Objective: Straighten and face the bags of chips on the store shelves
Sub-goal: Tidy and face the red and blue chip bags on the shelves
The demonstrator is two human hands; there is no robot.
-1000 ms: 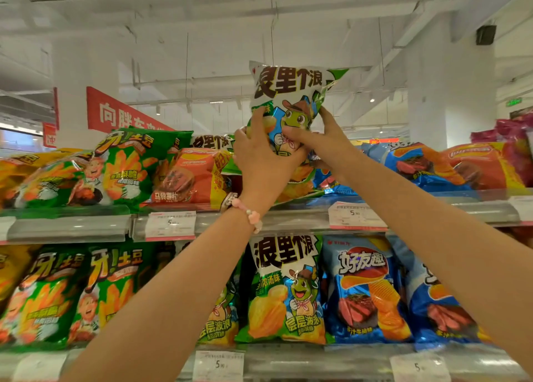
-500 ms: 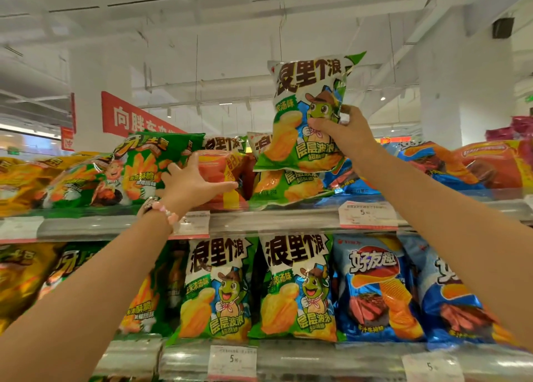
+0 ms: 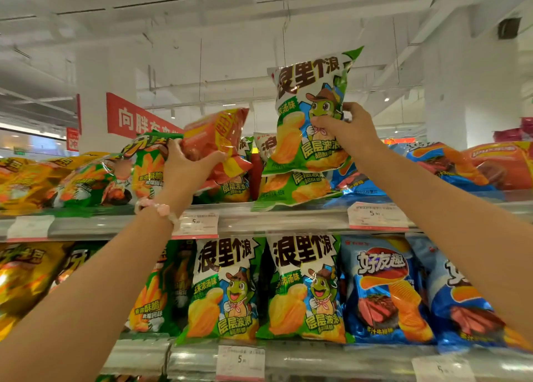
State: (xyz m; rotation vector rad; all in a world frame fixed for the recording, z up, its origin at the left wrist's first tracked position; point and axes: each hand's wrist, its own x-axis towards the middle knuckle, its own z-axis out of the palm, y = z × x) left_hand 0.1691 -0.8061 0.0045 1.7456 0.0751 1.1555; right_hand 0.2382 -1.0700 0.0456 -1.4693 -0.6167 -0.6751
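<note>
My right hand [image 3: 344, 135] pinches a green-and-white chip bag [image 3: 305, 93] by its middle and holds it upright above the top shelf [image 3: 259, 217]. My left hand [image 3: 187, 168] grips an orange-red chip bag [image 3: 222, 133], tilted and lifted off the top shelf's pile. Under the held green bag lie more green bags [image 3: 294, 185] flat on the shelf. Other green bags [image 3: 225, 289] stand upright on the lower shelf.
Yellow and green bags [image 3: 72, 179] lie heaped at the top shelf's left; blue and orange bags [image 3: 450, 165] lie at its right. Blue bags [image 3: 383, 289] stand on the lower shelf. White price tags [image 3: 375, 215] line the shelf edges. A red sign [image 3: 135, 119] hangs behind.
My left hand let go of the green bag, moved left and lifted the orange-red bag off the pile. My right hand raised the green bag higher.
</note>
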